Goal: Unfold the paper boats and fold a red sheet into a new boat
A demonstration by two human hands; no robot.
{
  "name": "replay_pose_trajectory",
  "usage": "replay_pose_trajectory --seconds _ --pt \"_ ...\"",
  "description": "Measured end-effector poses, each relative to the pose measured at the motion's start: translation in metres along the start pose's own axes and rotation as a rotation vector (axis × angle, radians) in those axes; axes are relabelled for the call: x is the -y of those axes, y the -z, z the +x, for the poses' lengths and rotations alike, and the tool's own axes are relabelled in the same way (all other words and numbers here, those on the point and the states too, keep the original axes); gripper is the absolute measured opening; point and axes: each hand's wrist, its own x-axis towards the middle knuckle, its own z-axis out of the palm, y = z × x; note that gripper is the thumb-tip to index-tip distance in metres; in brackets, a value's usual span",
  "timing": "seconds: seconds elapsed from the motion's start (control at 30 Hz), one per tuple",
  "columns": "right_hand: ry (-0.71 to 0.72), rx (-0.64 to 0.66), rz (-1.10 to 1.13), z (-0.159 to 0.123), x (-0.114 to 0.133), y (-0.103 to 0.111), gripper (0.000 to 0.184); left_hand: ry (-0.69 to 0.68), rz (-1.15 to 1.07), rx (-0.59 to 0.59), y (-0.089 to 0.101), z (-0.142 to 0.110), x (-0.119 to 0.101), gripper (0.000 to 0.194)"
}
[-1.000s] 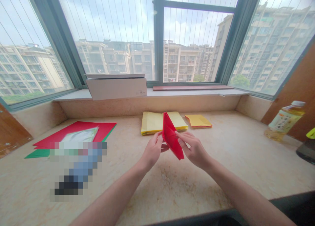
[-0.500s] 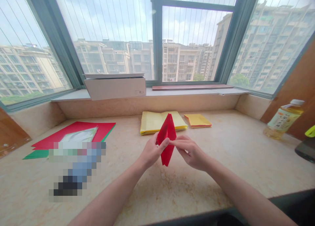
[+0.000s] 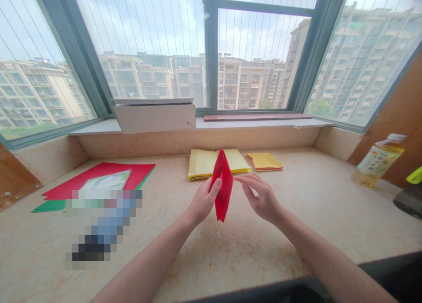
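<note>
Red paper [image 3: 223, 184], left hand [image 3: 203, 202] holding, right [image 3: 259, 197] beside

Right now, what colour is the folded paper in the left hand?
The folded paper is bright red, best seen in the head view.

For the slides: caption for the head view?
Left hand holds folded red paper over a marble counter; right hand, open, beside it.

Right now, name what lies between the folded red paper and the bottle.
Head view: the right hand and marble counter lie between the folded red paper and the bottle.
</note>
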Motion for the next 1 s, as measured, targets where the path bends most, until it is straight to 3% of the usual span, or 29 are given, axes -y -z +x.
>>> replay_pose_trajectory --seconds 0.27,0.4,0.53,0.7,0.83,1.0 --pt "-0.065 0.076 0.001 -0.004 -0.006 -0.007 0.027 0.069 -0.143 -0.022 -0.003 -0.001 -0.003 0.053" --pt "-0.091 0.068 -0.007 -0.005 -0.008 -0.008 0.023 0.145 -0.187 -0.023 -0.004 -0.002 -0.004 0.04" --pt "-0.087 0.056 -0.026 -0.005 -0.01 -0.008 0.024 0.151 -0.093 -0.078 -0.001 -0.001 -0.002 0.029" --pt "-0.032 0.049 -0.009 -0.004 -0.01 -0.006 0.023 0.263 -0.004 0.086 0.003 -0.001 0.0 0.042" --pt "0.062 0.169 -0.069 -0.003 -0.009 -0.004 0.027 0.279 0.008 0.211 0.0 -0.003 0.0 0.048" --pt "0.097 0.226 -0.158 -0.003 -0.014 -0.002 0.016 0.258 0.002 0.161 -0.001 0.002 0.004 0.061"
